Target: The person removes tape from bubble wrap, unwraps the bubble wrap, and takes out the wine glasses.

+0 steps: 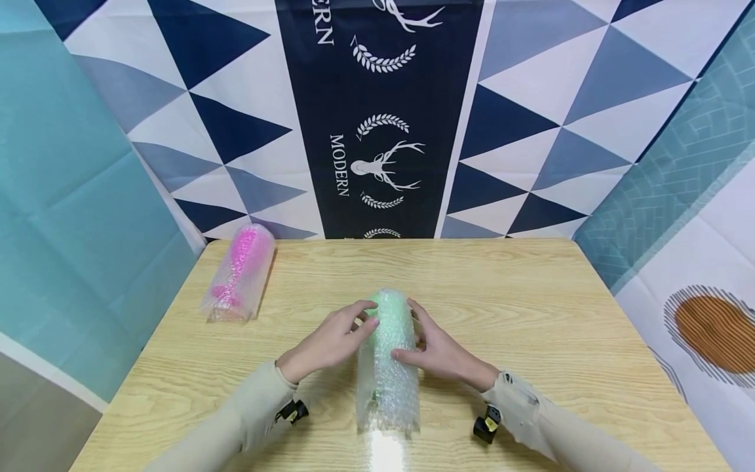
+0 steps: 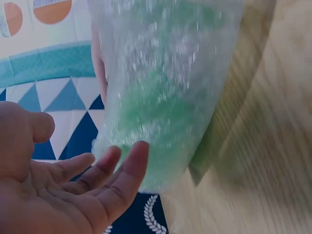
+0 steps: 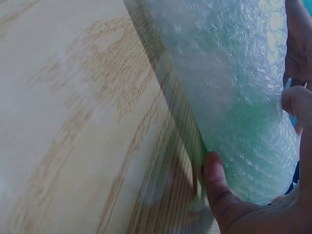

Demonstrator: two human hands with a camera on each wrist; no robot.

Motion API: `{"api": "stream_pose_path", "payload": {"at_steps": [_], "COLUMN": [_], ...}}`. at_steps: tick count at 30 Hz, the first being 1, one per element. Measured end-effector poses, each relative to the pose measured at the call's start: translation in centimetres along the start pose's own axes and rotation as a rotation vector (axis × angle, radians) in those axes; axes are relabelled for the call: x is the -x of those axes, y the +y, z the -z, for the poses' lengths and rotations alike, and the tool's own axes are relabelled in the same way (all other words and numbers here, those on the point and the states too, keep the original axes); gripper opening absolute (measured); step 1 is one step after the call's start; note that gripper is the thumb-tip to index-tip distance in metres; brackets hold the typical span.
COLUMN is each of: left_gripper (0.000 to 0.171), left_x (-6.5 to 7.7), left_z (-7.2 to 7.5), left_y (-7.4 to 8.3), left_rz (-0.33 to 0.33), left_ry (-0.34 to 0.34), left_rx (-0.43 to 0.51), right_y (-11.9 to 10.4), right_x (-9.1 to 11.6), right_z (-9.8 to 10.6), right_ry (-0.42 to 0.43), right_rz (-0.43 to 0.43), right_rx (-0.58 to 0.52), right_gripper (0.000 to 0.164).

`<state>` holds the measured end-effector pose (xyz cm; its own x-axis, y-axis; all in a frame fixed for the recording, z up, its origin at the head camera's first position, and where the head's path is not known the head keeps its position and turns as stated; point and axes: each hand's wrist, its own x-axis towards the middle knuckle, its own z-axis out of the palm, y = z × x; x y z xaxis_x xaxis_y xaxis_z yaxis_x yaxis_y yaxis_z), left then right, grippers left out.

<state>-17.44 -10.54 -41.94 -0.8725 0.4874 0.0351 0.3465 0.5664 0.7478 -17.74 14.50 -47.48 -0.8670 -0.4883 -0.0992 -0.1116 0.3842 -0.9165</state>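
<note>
A bubble-wrapped roll (image 1: 385, 370) points toward the tabletop's (image 1: 501, 288) far edge between your right hand (image 1: 439, 346), curled around its side, and your relaxed, empty left hand (image 1: 332, 339).

Right-hand tabletop (image 1: 542, 295) is passable — green roll (image 1: 392, 334) blocks the middle.

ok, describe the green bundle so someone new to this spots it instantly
On the wooden table, look to the middle, between the person's left hand and right hand. The green bundle is the long bubble-wrapped roll there, its length running away from the person. Green shows through its clear wrap, whereas the similarly wrapped pink bundle sits near the far left corner.
</note>
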Motion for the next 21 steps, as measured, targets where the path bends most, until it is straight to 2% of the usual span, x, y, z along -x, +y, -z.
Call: {"api": "stream_pose_path", "payload": {"at_steps": [5, 12, 16, 21], "left_gripper": [0.041, 0.033, 0.035, 0.036], "left_x": [-1.1, -2.1, -2.6, -3.2], "left_z": [0.4, 0.2, 0.1, -0.2], "left_y": [-0.8, -1.8, -2.1, -2.5], "left_rz": [-0.027, -0.074, -0.048, 0.000], "left_ry": [0.090, 0.196, 0.201, 0.196], "left_rx": [0.005, -0.009, -0.011, 0.064], "right_y": [0.1, 0.4, 0.5, 0.4], "right_x": [0.0, -0.1, -0.1, -0.1], "right_z": [-0.1, -0.4, -0.4, -0.3], "right_ry": [-0.021, -0.040, -0.045, -0.045], "right_rz": [0.012, 0.024, 0.030, 0.031], "right_rx": [-0.027, -0.054, -0.048, -0.055], "right_gripper": [0.111, 0.109, 0.108, 0.108]}}
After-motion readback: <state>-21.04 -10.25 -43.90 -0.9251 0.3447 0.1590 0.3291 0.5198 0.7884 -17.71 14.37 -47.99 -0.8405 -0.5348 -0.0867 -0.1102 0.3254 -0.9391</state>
